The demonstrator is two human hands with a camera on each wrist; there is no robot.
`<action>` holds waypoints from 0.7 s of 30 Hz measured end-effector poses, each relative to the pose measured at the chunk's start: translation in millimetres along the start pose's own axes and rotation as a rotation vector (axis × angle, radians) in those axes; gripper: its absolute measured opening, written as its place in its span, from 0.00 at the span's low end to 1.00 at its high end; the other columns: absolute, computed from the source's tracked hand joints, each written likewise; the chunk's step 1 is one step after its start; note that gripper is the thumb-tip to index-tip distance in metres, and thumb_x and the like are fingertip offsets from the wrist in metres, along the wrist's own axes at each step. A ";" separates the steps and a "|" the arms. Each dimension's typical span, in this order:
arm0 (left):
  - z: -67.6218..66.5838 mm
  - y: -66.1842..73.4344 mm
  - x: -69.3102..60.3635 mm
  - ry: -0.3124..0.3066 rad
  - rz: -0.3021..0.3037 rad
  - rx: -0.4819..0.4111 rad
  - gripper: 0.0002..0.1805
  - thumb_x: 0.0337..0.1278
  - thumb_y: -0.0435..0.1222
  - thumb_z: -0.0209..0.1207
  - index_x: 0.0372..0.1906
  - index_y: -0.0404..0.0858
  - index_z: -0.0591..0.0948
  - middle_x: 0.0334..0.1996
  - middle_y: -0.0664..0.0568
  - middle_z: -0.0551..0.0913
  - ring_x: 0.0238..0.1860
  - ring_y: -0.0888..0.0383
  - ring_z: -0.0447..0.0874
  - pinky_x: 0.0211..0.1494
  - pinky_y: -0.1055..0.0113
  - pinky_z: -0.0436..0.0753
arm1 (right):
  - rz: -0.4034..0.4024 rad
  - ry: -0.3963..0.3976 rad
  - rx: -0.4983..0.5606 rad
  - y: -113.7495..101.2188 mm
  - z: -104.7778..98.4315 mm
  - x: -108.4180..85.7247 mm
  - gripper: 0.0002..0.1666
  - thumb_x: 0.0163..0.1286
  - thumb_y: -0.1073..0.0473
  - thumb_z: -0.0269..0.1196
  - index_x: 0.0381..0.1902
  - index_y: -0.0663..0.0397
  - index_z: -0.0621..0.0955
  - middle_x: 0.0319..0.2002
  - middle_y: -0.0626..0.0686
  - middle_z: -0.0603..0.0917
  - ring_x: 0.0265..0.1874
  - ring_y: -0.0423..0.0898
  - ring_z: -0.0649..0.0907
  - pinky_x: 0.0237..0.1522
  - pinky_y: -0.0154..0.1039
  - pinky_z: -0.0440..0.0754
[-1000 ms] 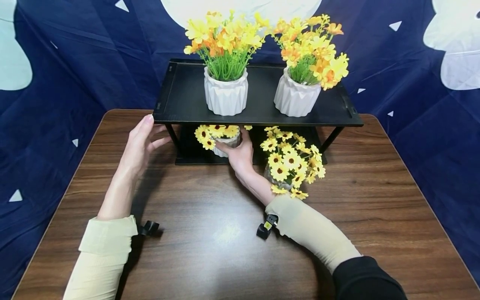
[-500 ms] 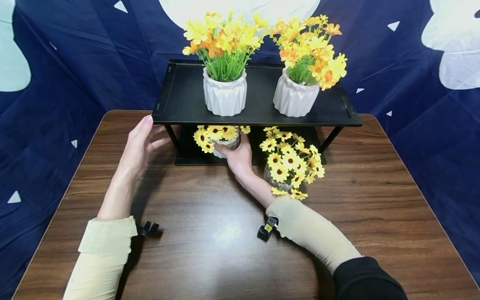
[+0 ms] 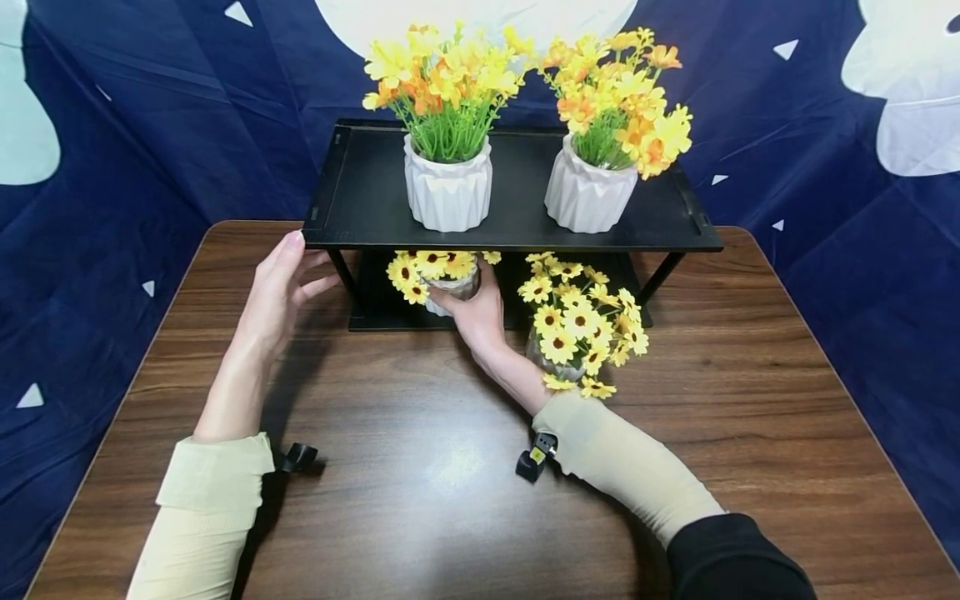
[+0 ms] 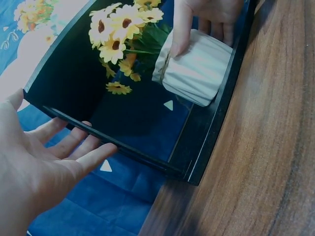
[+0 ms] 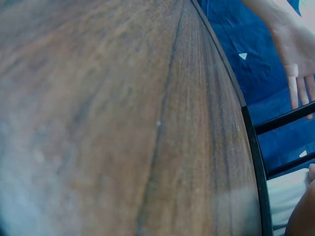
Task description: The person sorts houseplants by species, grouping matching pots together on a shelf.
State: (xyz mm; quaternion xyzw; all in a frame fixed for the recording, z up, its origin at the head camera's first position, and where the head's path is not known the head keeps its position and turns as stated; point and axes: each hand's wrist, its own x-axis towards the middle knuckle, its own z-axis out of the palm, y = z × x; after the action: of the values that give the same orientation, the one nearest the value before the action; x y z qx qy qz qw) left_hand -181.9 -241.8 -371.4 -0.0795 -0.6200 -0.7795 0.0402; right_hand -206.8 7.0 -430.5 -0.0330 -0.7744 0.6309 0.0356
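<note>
A black two-tier shelf (image 3: 517,187) stands at the back of the table. My right hand (image 3: 480,317) reaches between its tiers and grips a white flowerpot (image 4: 199,68) of yellow daisies (image 3: 431,265), with the thumb on the near side. In the left wrist view this pot sits at the front of the lower tier. My left hand (image 3: 273,292) touches the shelf's left end, thumb at the upper front corner, the other fingers extended around the post (image 4: 98,132). A second pot of yellow daisies (image 3: 581,321) stands at the lower tier's front right, its pot partly hidden.
Two white pots, a left pot (image 3: 448,185) and a right pot (image 3: 590,187), hold yellow-orange flowers on the upper tier. The wooden table (image 3: 420,467) stretches in front. A dark blue patterned cloth (image 3: 750,108) hangs behind.
The pot in my right hand has shifted very slightly. Both hands keep nearly the same places.
</note>
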 end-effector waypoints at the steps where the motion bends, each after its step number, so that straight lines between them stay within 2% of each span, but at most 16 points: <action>1: 0.0 -0.1 0.0 0.000 0.000 0.000 0.18 0.79 0.49 0.52 0.62 0.46 0.79 0.56 0.57 0.81 0.58 0.59 0.80 0.54 0.70 0.87 | 0.002 0.001 0.000 0.2 0.0 -0.3 0.54 0.58 0.54 0.78 0.78 0.44 0.64 0.67 0.51 0.78 0.66 0.47 0.77 0.74 0.42 0.72; 7: 0.2 -0.2 -0.6 0.008 -0.001 0.008 0.18 0.79 0.49 0.52 0.62 0.47 0.79 0.57 0.57 0.81 0.58 0.59 0.80 0.55 0.70 0.87 | 0.017 0.001 -0.022 0.7 -2.8 -4.9 0.57 0.56 0.52 0.78 0.79 0.42 0.61 0.72 0.50 0.75 0.70 0.46 0.74 0.76 0.41 0.70; 12: 0.6 0.5 -1.0 0.009 -0.005 0.013 0.18 0.79 0.49 0.52 0.62 0.47 0.79 0.57 0.58 0.81 0.58 0.60 0.80 0.54 0.70 0.87 | 0.018 -0.014 -0.023 0.5 -8.2 -9.8 0.58 0.57 0.52 0.77 0.80 0.45 0.59 0.75 0.51 0.71 0.73 0.47 0.73 0.77 0.41 0.69; 21: 0.2 0.0 0.2 -0.002 -0.007 0.003 0.18 0.79 0.49 0.52 0.62 0.46 0.78 0.56 0.57 0.81 0.58 0.59 0.80 0.54 0.71 0.87 | 0.002 -0.056 -0.033 -2.6 -18.3 -20.1 0.58 0.59 0.53 0.76 0.80 0.46 0.58 0.74 0.53 0.72 0.74 0.47 0.72 0.78 0.42 0.68</action>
State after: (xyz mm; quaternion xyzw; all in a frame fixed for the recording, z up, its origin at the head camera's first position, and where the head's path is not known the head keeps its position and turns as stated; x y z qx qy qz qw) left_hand -182.1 -241.5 -371.3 -0.0779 -0.6216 -0.7786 0.0371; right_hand -185.0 22.4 -424.5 -0.0170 -0.7853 0.6187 0.0128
